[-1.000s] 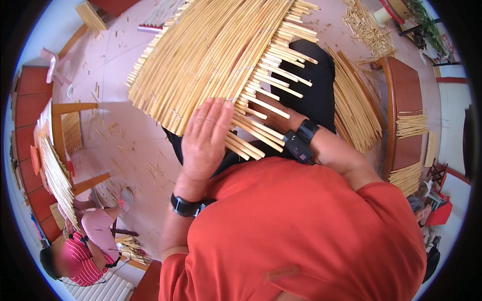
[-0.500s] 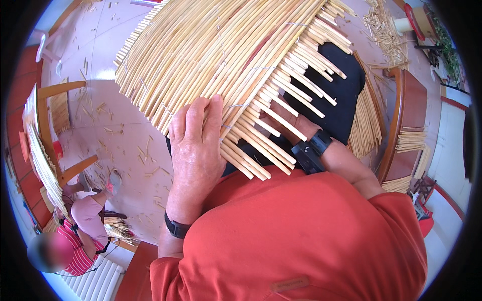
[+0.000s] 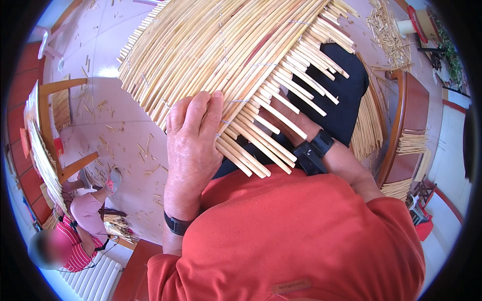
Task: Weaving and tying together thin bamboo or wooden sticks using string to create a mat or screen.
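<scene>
A mat (image 3: 211, 45) of pale wooden sticks, bound with thin wire or cord, lies over my lap on dark trousers (image 3: 334, 100), its right edge a ragged fringe of uneven stick ends. My left hand (image 3: 193, 140) grips the mat's lower left part from above, fingers bent and close together near a binding line. Under the fringe on the right is my right hand (image 3: 288, 115); its fingers are hidden by the sticks, so what they hold cannot be made out.
A person (image 3: 85, 215) in a striped top sits at lower left with another stick mat (image 3: 42, 150). A wooden bench (image 3: 411, 110) on the right bears stick bundles. Loose pieces scatter over the tiled floor (image 3: 135, 165), with more sticks (image 3: 366, 135) beside my right leg.
Compared with a second ago, the mat's fringe sits farther right in view and my left hand farther left on screen, its fingers slightly more bent. Little has moved in the last half second.
</scene>
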A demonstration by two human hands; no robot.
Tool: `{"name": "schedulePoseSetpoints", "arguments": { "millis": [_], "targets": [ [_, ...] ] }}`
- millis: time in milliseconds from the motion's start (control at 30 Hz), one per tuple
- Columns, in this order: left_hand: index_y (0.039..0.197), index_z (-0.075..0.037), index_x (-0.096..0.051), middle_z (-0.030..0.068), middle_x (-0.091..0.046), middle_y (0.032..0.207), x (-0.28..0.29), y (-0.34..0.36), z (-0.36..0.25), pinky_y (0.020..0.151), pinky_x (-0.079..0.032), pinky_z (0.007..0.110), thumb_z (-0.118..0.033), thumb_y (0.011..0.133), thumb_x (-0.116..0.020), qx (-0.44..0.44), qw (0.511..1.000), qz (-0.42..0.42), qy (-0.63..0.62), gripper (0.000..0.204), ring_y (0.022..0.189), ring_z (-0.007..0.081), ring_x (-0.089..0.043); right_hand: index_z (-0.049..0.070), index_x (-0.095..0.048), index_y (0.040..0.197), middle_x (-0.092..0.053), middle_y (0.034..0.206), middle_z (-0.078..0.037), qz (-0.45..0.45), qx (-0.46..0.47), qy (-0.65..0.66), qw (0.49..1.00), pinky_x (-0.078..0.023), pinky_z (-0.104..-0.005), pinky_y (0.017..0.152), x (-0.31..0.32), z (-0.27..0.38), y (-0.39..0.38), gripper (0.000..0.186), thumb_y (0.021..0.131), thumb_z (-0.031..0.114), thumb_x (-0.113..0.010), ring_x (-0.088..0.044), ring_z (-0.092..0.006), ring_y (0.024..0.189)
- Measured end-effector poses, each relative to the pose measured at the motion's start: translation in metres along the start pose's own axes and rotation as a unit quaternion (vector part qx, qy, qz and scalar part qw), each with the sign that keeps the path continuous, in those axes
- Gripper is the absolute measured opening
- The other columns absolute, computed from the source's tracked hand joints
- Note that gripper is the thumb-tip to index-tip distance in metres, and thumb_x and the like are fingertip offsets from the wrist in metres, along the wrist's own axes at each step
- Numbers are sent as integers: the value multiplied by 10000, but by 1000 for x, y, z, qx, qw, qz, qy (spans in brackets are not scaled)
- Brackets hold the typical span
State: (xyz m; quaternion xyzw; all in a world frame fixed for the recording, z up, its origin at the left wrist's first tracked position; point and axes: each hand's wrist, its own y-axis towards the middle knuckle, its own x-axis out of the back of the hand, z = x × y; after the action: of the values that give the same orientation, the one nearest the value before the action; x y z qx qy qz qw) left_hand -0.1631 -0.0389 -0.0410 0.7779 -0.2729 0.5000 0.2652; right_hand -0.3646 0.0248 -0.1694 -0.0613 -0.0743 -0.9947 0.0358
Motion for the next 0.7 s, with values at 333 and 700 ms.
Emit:
{"name": "schedulePoseSetpoints", "arguments": {
  "millis": [333,700],
  "targets": [
    [1230,-25,-633,66,-569,1185,-5,-6,4,951,-427,398,75,740,-614,-5,1000,-22,14,501,1099,269,-525,44,-591,1200,-601,1127,-119,-24,67,-67,995,-467,-389,926,-7,-12,3,304,919,154,-631,-545,-259,1089],
    [1226,-53,-648,86,-569,1188,4,-7,6,961,-430,402,76,737,-616,-9,1000,-19,-7,507,1106,293,-519,11,-581,1213,-607,1139,-148,20,-11,34,999,-449,-378,955,-4,-21,1,346,921,191,-628,-548,-293,1112]
  ]
}}
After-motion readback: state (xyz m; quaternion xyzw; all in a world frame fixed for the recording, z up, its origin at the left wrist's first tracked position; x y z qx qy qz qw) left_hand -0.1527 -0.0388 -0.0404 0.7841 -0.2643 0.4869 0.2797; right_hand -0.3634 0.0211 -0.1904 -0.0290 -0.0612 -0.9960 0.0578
